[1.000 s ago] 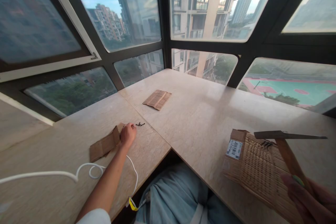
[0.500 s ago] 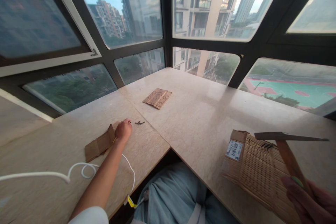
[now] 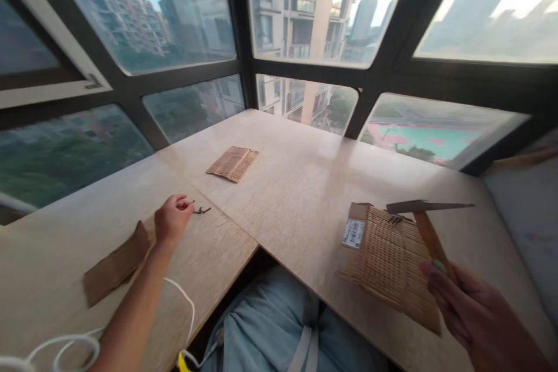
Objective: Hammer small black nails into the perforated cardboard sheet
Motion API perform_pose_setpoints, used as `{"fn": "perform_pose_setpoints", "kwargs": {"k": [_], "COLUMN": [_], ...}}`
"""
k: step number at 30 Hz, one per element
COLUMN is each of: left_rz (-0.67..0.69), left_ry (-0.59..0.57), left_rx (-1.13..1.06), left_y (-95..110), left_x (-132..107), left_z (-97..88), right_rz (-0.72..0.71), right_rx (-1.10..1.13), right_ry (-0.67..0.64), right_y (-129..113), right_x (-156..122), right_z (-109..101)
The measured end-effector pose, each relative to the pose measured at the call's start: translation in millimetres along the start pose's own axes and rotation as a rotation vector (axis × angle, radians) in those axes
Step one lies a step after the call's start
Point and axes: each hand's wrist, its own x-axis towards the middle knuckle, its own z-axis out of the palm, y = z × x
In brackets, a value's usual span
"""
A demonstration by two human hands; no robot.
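My right hand [image 3: 475, 305] is wrapped round the wooden handle of a hammer [image 3: 429, 232]. The hammer is raised over the right-hand cardboard piece [image 3: 387, 256], its long dark metal head on top. Several dark nails [image 3: 396, 219] show at that cardboard's upper edge. On the left, my left hand [image 3: 174, 215] is closed in a pinch, with the dark tip of a nail at its fingertips. Just right of these fingers, a few loose dark nails [image 3: 201, 210] lie on the tabletop. A folded brown cardboard piece [image 3: 115, 261] rests beside my left wrist.
A flat perforated cardboard piece [image 3: 233, 164] lies toward the far corner of the stone-like tabletop [image 3: 296, 197]. A white cable [image 3: 187, 302] runs over the left front edge beside my lap. Windows with dark frames [image 3: 305, 70] border the tabletop.
The view has turned to the right, so the things appear further left. My left hand stays by the loose nails, and my right hand still holds the hammer up.
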Motion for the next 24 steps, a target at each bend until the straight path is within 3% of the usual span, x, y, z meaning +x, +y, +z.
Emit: {"fn": "perform_pose_setpoints", "kwargs": {"k": [3,6,10,13,16,18,21,24], "left_rz": [0.034,0.07,0.123,0.198,0.273,0.4,0.591,0.686], "left_ry": [-0.052,-0.218,-0.633,-0.891,-1.027,-1.063,-1.089,-1.124], "left_rx": [-0.539,-0.853,-1.022,-1.104,-1.153,-1.106,-0.99,-0.942], "left_y": [52,122,210,260,295,312,328,333], "left_x": [-14,-42,-95,-131,-157,-170,-180,-183], "left_z": [11.4,26.4,56.3,91.2,131.2,155.8,184.1,201.8], "right_rz": [0.006,0.007,0.03,0.027,0.037,0.052,0.07,0.091], "right_rx": [0.102,0.178,0.243,0.243,0.234,0.227,0.221,0.221], "right_ry": [0.075,0.116,0.149,0.159,0.172,0.177,0.178,0.188], "right_y": [-18,-19,-12,-8,-3,0,7,15], "right_x": [-5,-8,-14,-17,-19,-18,-16,-12], "right_z": [1,-2,-7,-10,-13,-16,-21,-26]}}
